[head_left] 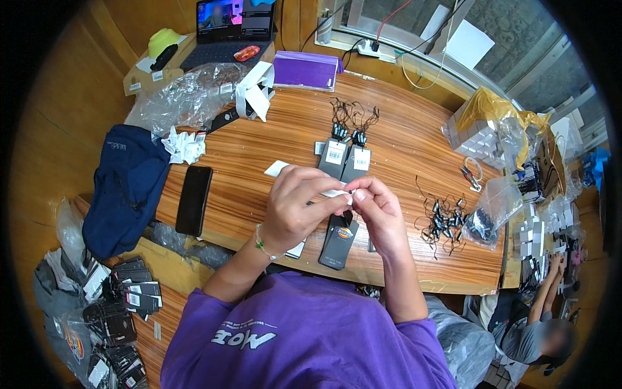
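My left hand (295,204) and my right hand (382,214) meet fingertip to fingertip above the table's near middle. Both are closed in a pinch around a small white piece (350,200), perhaps paper or a sticker; the fingers partly hide it. Just below them a black hang tag (337,244) with an orange and blue emblem lies near the table edge, with a dark cord at its top. Beyond my fingers rest two stacks of dark hang tags (335,168) with white barcode stickers, their black strings gathered at the far end. A white slip (276,168) sticks out beside my left hand.
A phone (194,201) and a navy cloth bag (126,185) are at left. Loose black strings (446,223), a plastic bag (490,214) and small snips (471,177) lie right. A laptop (233,29) and purple box (306,70) stand behind. Another person (528,334) works at far right.
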### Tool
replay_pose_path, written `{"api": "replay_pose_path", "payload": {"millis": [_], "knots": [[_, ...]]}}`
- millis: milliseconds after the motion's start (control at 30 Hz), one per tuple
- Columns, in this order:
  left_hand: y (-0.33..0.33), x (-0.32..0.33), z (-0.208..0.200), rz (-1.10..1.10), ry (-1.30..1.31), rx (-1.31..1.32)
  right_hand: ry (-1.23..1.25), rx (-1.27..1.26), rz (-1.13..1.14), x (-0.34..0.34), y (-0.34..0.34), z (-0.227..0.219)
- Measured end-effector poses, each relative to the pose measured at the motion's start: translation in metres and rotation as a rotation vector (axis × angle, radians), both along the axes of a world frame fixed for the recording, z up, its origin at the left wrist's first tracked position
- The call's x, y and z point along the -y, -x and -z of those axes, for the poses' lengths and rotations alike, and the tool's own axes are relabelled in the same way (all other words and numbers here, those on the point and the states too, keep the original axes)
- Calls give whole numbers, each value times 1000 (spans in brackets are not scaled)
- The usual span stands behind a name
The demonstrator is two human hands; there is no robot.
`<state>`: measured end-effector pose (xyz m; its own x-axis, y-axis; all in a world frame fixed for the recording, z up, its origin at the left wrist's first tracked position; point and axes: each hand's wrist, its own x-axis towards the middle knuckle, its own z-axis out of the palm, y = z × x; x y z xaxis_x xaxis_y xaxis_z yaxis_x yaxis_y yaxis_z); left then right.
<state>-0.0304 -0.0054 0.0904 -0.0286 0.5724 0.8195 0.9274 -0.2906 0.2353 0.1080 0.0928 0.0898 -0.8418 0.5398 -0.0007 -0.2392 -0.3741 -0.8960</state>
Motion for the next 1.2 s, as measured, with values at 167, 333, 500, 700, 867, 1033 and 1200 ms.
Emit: {"api": "replay_pose_path", "payload": {"millis": [167, 333, 500, 700, 867, 1033, 1200], "knots": [[-1, -2, 2, 22, 8, -82, 116, -49, 87, 0, 1, 23], [-3, 0, 8, 50, 58, -53, 69, -260, 351, -10, 5, 10], [-3, -1, 14, 75, 58, 63, 28, -514, 249, -31, 3, 5], [-1, -8, 29, 55, -13, 220, 224, -473, -70, -28, 2, -2], [-1, -11, 30, 20, 89, 239, 347, -510, -33, -14, 12, 4], [-19, -14, 22, 178, 204, 665, 359, -495, 42, -11, 16, 1], [-15, -12, 29, 234, 402, 779, 341, -534, 80, -17, 13, 0]]}}
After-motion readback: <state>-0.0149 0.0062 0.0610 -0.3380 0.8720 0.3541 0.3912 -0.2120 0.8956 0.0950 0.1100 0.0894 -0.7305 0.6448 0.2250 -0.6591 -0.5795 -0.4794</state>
